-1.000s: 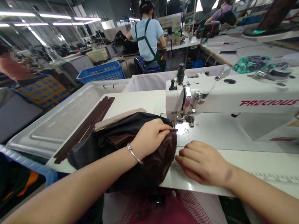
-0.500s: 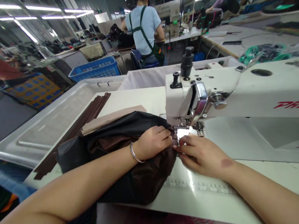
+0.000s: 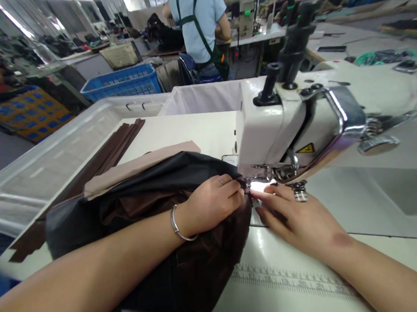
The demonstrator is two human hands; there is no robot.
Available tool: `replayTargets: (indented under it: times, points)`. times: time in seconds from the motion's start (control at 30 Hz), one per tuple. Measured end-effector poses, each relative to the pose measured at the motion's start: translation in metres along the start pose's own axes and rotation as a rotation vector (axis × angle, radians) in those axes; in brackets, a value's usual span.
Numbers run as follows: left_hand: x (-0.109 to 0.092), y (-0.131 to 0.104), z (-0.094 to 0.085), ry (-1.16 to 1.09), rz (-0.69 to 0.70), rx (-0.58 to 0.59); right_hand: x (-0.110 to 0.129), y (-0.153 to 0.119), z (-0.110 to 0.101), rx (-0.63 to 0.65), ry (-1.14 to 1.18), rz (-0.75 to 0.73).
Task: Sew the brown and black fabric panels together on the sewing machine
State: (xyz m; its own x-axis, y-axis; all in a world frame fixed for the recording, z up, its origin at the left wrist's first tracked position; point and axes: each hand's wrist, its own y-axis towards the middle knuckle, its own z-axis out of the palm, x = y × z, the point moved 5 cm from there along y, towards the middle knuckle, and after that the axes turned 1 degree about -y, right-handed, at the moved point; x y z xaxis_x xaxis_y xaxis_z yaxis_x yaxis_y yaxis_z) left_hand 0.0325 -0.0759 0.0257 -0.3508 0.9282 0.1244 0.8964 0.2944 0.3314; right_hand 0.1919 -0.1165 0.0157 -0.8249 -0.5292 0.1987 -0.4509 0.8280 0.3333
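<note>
A bunched piece of black and dark brown leather-like material (image 3: 215, 259) lies at the sewing machine (image 3: 263, 129), its edge reaching the presser foot (image 3: 247, 182). My left hand (image 3: 214, 198), wearing a ring and a bracelet, is closed on this material just left of the foot. To the right of the foot is my right hand (image 3: 297, 216), its fingers stretched out and apart. Its index fingertip touches the material's edge, while the thumb sits lower, off the material. The needle tip is hard to make out against the bright work light.
Dark brown strips (image 3: 116, 147) and a beige piece (image 3: 142, 167) lie left on the table. A printed ruler scale (image 3: 290, 283) runs along the front. Beyond stand a clear plastic tray (image 3: 53, 156), a white-lined bin (image 3: 201, 97) and a blue crate (image 3: 122, 83). A co-worker (image 3: 200, 29) sits ahead.
The view has come closer to the machine head, which looks larger now. My left hand keeps its hold on the material. The right thumb has moved away from the index finger and off the edge.
</note>
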Motion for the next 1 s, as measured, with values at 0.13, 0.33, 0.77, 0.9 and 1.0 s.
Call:
replayTargets:
  times: [0.13, 0.33, 0.77, 0.9, 1.0]
  points:
    - [0.0003, -0.0003, 0.0022, -0.009, 0.012, 0.003, 0.002, 0.0012, 0.0021, 0.004, -0.026, 0.013]
    - [0.0003, 0.0007, 0.0032, -0.019, 0.042, 0.01, -0.0021, 0.0003, -0.0015, -0.007, 0.021, 0.023]
    - [0.0007, 0.0027, 0.0066, -0.03, 0.024, 0.046, -0.002, -0.001, 0.0014, -0.006, -0.027, 0.022]
    - [-0.0022, 0.006, 0.008, -0.025, -0.002, 0.033, 0.0004, 0.0012, -0.0001, -0.025, -0.038, 0.011]
    - [-0.0037, 0.0073, 0.008, -0.028, -0.022, 0.028, 0.0013, 0.0028, 0.0007, -0.01, -0.037, 0.019]
